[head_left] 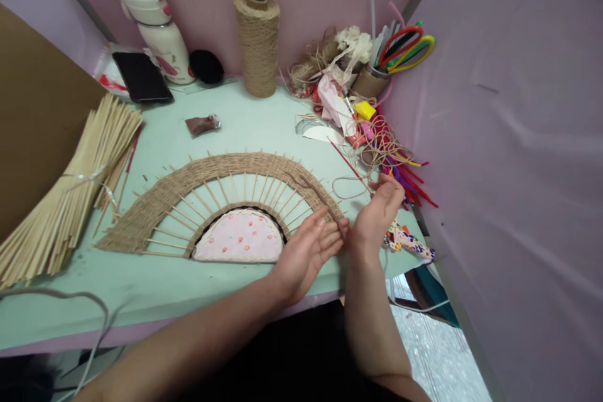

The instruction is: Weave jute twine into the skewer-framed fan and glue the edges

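A half-round woven piece (221, 179) of jute twine on wooden spokes lies flat on the pale green table (155, 286), with a pink flowered pad (240, 237) at its centre. My left hand (308, 251) rests at the weave's right end, palm turned up, fingers stretched out together. My right hand (377, 213) is just beside it, fingers curled round a strand of jute twine (351, 183) that runs off toward the tangle at the right.
A bundle of wooden sticks (70, 191) lies at the left by a brown board. At the back stand a bottle (157, 31), a phone (141, 77) and a jute spool (257, 44). Craft clutter (372, 113) with pipe cleaners and scissors fills the right corner.
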A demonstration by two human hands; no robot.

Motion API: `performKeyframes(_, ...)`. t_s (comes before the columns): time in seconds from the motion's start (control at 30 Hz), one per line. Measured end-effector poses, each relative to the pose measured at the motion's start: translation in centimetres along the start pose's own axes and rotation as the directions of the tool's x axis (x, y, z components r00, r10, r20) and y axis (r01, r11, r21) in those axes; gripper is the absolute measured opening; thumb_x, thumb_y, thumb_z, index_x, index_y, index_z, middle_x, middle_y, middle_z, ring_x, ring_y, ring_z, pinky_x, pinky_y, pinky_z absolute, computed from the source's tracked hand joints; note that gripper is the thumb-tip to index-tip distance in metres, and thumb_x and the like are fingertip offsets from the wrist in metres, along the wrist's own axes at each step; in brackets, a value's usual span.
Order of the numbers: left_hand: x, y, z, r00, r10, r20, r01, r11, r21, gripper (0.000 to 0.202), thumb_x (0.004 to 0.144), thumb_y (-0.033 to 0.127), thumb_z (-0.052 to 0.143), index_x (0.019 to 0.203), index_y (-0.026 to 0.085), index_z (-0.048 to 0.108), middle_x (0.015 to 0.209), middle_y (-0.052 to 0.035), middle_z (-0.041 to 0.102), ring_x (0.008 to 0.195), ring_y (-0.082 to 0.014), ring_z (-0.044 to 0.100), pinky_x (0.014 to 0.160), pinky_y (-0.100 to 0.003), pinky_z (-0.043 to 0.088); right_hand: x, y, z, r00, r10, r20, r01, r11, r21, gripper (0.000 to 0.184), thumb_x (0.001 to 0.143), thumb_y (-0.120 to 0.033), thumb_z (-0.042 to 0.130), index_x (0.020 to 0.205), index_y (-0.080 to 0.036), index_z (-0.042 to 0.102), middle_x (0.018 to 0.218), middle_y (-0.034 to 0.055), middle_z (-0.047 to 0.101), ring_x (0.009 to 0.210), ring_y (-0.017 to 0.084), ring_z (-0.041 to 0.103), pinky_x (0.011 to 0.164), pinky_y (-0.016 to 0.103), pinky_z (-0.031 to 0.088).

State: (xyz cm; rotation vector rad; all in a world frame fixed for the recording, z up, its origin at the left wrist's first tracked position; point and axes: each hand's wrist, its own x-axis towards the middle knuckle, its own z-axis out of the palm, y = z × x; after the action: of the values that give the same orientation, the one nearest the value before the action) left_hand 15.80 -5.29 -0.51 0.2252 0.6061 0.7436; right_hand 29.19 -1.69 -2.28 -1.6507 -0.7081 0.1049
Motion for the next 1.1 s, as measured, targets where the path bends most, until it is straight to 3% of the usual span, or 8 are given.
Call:
performKeyframes(0.07,-0.1,-0.1,-0.1,1.0,0.029,0.01,-0.029,1.0,0.003,0.062,0.096,0.035,0.053,0.149,0.014,0.031,0.13,-0.0197,0.064,0.127,-0.025,0.057,0.117,-0.045,0.03,0.4,0.3,-0.1,0.996,0.09,0.012,-0.09,0.995,0.051,0.033,0.098,-0.049,0.033,0.106,-0.022,0.052,0.113,0.0083,0.057,0.099,0.021,0.058,0.094,0.044,0.043)
performKeyframes(0.13,-0.4,-0.7,-0.5,0.993,0.086,0.076,-0.093,0.991,0.094,0.067,0.094,0.042,0.056,0.151,0.019,0.03,0.14,-0.0178,0.057,0.136,-0.0247,0.048,0.12,-0.044,0.024,0.5,0.5,-0.1,0.998,0.068,-0.009,-0.067,0.996,0.052,0.033,0.097,-0.049,0.036,0.105,-0.022,0.052,0.112,0.0085,0.057,0.1,0.021,0.058,0.095,0.044,0.043)
performKeyframes(0.27,-1.0,-1.6,-1.2,0.933,0.11,0.342,-0.256,0.872,0.417,0.084,0.089,0.052,0.059,0.157,0.027,0.016,0.163,-0.0104,0.021,0.151,-0.0249,0.017,0.124,-0.041,0.01,-0.7,0.1,0.4,1.0,-0.007,0.006,0.007,0.999,0.031,0.03,0.097,-0.048,0.038,0.103,-0.022,0.052,0.111,0.0092,0.055,0.105,0.023,0.056,0.098,0.045,0.04)
performKeyframes(0.37,-0.9,-1.2,-1.1,0.908,0.089,0.409,-0.307,0.805,0.507,0.088,0.091,0.063,0.043,0.157,0.026,-0.002,0.165,-0.0087,0.008,0.153,-0.0245,0.006,0.124,-0.042,0.006,-1.7,-0.2,0.7,0.997,-0.006,0.077,0.003,0.999,0.044,0.032,0.098,-0.049,0.035,0.106,-0.023,0.052,0.113,0.0094,0.054,0.106,0.022,0.055,0.098,0.044,0.04)
performKeyframes(0.63,-1.3,-0.4,-0.9,0.881,0.016,0.473,-0.333,0.732,0.595,0.095,0.089,0.066,0.043,0.153,0.026,-0.016,0.165,-0.0092,-0.001,0.153,-0.0255,0.0,0.124,-0.045,0.003,-1.2,0.0,0.7,1.0,-0.012,0.01,0.012,1.0,0.012,0.037,0.098,-0.052,0.032,0.108,-0.022,0.052,0.11,0.0092,0.054,0.104,0.022,0.054,0.098,0.045,0.04)
performKeyframes(0.83,-1.3,-0.2,-0.9,0.892,-0.024,0.452,-0.278,0.759,0.588,0.1,0.089,0.067,0.044,0.152,0.024,-0.02,0.165,-0.0091,-0.003,0.153,-0.0236,-0.001,0.124,-0.042,0.004,-1.9,-0.3,0.7,0.997,-0.074,-0.013,0.074,0.997,-0.02,0.038,0.099,-0.051,0.032,0.109,-0.02,0.053,0.111,0.0098,0.053,0.105,0.022,0.053,0.098,0.045,0.04)
performKeyframes(0.97,-1.1,-0.4,-1.2,0.914,0.022,0.406,-0.257,0.805,0.534,0.097,0.088,0.067,0.044,0.154,0.026,-0.013,0.166,-0.009,0.003,0.153,-0.025,0.003,0.124,-0.042,0.006,-1.9,-0.7,0.7,0.99,-0.124,0.07,0.124,0.992,-0.003,0.035,0.1,-0.047,0.032,0.111,-0.02,0.052,0.111,0.0096,0.053,0.1,0.02,0.055,0.094,0.043,0.042)
performKeyframes(1.1,-0.8,-1.4,-1.5,0.941,0.036,0.338,-0.176,0.902,0.395,0.102,0.085,0.058,0.061,0.157,0.026,-0.005,0.164,-0.0136,0.016,0.151,-0.0264,0.014,0.123,-0.044,0.011,-1.1,-0.6,0.9,0.967,-0.253,-0.037,0.247,0.962,-0.118,0.028,0.1,-0.042,0.035,0.107,-0.02,0.052,0.109,0.0107,0.052,0.104,0.022,0.052,0.097,0.045,0.04)
